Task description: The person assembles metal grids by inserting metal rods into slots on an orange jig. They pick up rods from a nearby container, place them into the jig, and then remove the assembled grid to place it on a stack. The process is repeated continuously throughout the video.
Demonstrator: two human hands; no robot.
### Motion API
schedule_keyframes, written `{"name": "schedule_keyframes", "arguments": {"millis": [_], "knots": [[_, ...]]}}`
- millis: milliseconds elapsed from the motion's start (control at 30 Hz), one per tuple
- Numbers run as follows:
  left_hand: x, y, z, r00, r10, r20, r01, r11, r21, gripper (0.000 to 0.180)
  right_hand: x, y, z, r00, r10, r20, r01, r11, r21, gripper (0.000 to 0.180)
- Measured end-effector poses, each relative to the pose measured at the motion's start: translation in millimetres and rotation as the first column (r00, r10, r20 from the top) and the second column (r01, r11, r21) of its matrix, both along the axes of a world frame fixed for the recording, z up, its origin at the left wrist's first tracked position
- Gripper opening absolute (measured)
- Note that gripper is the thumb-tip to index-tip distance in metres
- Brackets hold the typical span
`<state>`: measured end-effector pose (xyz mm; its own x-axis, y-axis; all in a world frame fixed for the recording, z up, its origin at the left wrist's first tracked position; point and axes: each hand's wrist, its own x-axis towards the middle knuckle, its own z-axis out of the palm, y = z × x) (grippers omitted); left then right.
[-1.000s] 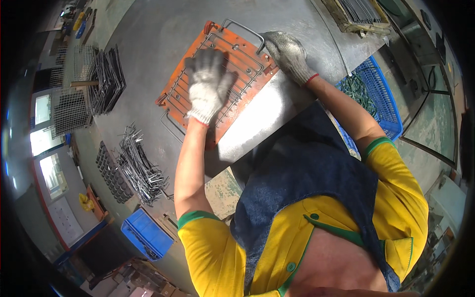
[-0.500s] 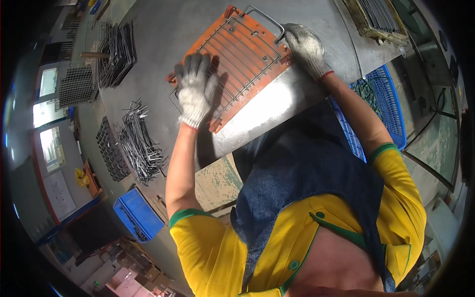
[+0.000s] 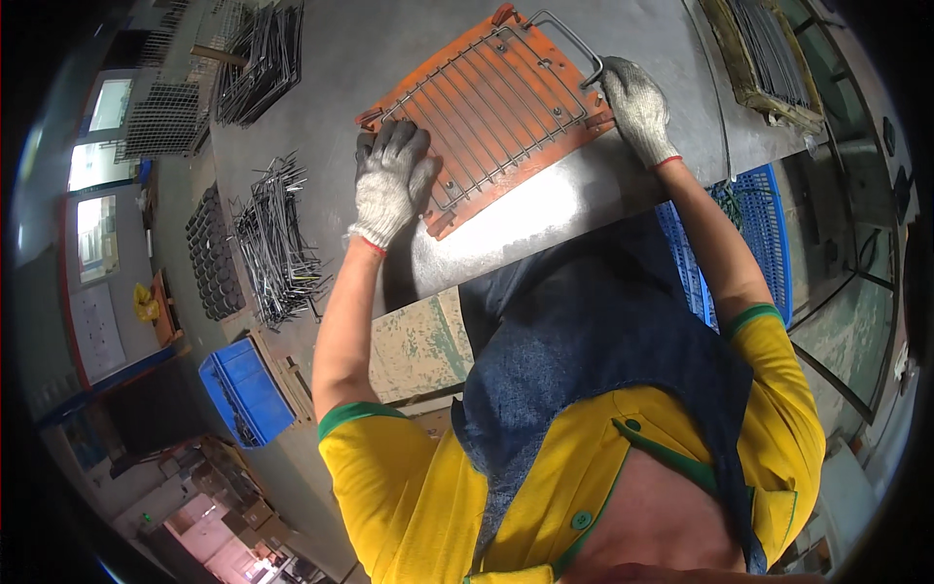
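Since the earlier frame, the orange rectangular metal jig plate [image 3: 496, 117] with its grey wire grid [image 3: 486, 102] is seen shifted further along the grey steel tabletop [image 3: 545, 209], and both gloved hands have followed it. Nearest, the yellow, green-trimmed shirt and dark blue apron of the person are seen at the lower edge. The left hand [image 3: 389, 185], in a grey-white knitted glove, is laid flat on the plate's near-left corner, fingers spread apart and pressed onto the wires. The right hand [image 3: 634, 102], gloved alike, is closed on the plate's right edge, just beside the bent wire handle [image 3: 569, 34]; whether the fingers are wrapped fully round cannot be told. A blue plastic crate [image 3: 243, 389] is seen on the floor at the left, and a blue perforated basket [image 3: 769, 224] at the right. Further left, a pile of loose bent wire pieces [image 3: 277, 243] is heaped. On the far left wall, a pale rectangular sheet [image 3: 97, 326] is hung.
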<state>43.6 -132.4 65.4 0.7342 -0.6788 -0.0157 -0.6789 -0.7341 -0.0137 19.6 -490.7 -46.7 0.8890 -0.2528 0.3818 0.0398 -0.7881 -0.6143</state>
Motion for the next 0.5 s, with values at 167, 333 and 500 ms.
{"name": "schedule_keyframes", "arguments": {"millis": [167, 333, 500], "knots": [[4, -14, -28, 0.985, -0.006, 0.172, 0.030, 0.990, -0.138, 0.049, -2, 3, 6, 1.000, 0.002, -0.013, -0.002, 1.000, 0.012, 0.034], [4, -12, -31, 0.982, 0.083, 0.171, -0.040, 0.969, -0.243, 0.048, -5, 2, 6, 0.998, 0.017, -0.059, -0.008, 0.988, 0.155, 0.035], [-9, 17, -45, 0.858, 0.480, 0.183, -0.339, 0.797, -0.500, 0.054, -21, 1, 7, 0.953, 0.290, -0.084, -0.195, 0.803, 0.564, 0.029]]}}
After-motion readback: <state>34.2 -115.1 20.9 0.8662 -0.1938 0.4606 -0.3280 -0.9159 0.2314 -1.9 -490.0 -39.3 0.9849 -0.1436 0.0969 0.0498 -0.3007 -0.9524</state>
